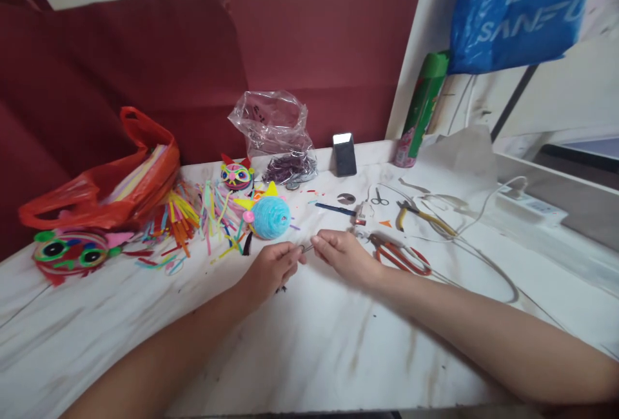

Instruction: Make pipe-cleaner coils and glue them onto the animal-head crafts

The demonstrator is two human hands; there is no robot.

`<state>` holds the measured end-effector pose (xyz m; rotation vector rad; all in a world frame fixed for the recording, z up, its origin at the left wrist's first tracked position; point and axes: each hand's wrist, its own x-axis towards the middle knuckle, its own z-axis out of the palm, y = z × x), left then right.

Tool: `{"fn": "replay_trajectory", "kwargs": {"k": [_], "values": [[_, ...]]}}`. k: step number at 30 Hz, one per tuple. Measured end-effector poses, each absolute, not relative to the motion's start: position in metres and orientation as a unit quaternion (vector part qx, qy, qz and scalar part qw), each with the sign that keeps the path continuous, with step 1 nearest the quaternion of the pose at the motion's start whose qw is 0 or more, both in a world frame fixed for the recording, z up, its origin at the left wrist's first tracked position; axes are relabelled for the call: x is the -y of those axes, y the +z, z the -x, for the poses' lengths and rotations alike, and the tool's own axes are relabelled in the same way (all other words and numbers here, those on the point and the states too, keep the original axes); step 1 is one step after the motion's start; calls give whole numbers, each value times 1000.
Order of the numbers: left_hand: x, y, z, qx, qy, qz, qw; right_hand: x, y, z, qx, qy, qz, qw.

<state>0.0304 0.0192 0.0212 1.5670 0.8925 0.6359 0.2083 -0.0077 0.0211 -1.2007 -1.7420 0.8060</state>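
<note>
Thin dark strand: front-right of blue ball. Red bag, left of ball: pale strips inside. Clear bag, behind ball: purple strands inside. Left hand, right hand: each pinched closed on strand.

a white table with brownish streaks is bare along its near edge. toward the left, by the back edge, lie a red bag, a colourful face ornament and loose fuzzy strips. a clear bag and a green can sit at the back edge; rightward lie red-handled pliers, yellow-handled pliers and small scissors.
</note>
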Motion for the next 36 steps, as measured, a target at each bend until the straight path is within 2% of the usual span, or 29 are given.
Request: {"fn": "replay_trajectory", "kwargs": {"k": [8, 14, 17, 24, 33, 36], "values": [[-24, 11, -24, -380, 285, -709, 521, 12, 21, -204, 736, 279, 471, 399], [-22, 11, -24, -384, 255, -673, 578, 17, 12, -204, 821, 102, 434, 357], [-17, 16, -26, -403, 280, -668, 559, 20, 11, -201, 834, 71, 431, 338], [-10, 22, -32, -450, 297, -658, 526, 23, 19, -198, 781, 184, 488, 343], [-7, 12, -38, -455, 343, -618, 542, 23, 16, -194, 714, 311, 500, 380], [-6, 14, -37, -463, 354, -608, 539, 20, 24, -202, 714, 319, 495, 379]]}}
